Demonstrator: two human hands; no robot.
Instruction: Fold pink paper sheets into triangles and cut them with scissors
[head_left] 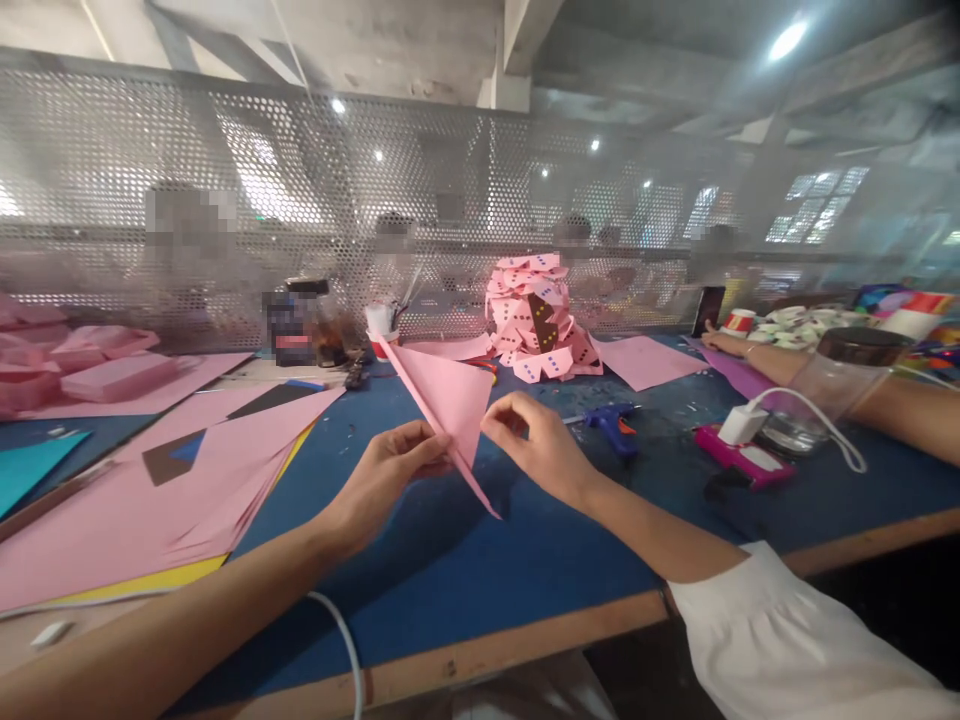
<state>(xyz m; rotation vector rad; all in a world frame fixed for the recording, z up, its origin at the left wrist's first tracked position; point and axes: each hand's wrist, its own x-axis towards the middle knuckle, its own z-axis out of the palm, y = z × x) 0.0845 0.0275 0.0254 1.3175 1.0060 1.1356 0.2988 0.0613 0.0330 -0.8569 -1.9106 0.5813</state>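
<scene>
A folded piece of pink paper [450,390] is held up over the blue table mat, with a narrow rolled or folded strip along its lower left edge. My left hand [401,462] pinches that strip near its middle between thumb and fingers. At the paper's right edge, my right hand [536,440] has its thumb and fingertips pressed together on or just beside the sheet; whether they grip it is hard to tell. Just right of my right hand lies a blue glue gun [613,428]. Behind the paper stands a pile of pink folded pieces with dots [536,320].
Pink sheets [255,465] cover the left side, with pink boxes [120,378] behind. To the right are a magenta power bank [742,458], a clear jar [832,390] and another person's arm [780,365]. A white cable [345,630] crosses the front edge.
</scene>
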